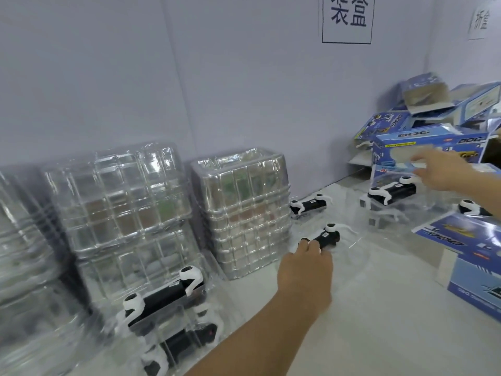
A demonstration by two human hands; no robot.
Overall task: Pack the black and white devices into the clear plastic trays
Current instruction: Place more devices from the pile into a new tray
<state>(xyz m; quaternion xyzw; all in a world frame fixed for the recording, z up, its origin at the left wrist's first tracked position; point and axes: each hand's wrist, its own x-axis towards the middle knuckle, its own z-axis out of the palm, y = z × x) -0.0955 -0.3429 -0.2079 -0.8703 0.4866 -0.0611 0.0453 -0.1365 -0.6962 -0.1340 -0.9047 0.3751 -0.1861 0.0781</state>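
Black-bodied with white caps at each end, the device (324,236) under the left hand (305,272) lies near the middle of the pale table (366,308), apparently seated in a clear tray whose edges barely show; the left fingertips press or pinch its near end, though the blur leaves it uncertain which; to finish this step well, I judge the device should be pushed down evenly until both caps sit flush in the moulded recess, with the thin tray kept from sliding; the right hand (444,172) reaches out with fingers loosely spread toward the blue boxes (428,147) at the far right, holding nothing that can be made out; six devices are countable: the one under the left hand, one just behind it (309,204), one below the right hand (390,192), a partly hidden one at the right edge (471,208), and two in trays at front left (165,294); of empty tray stacks (241,210) at least three stand along the wall.
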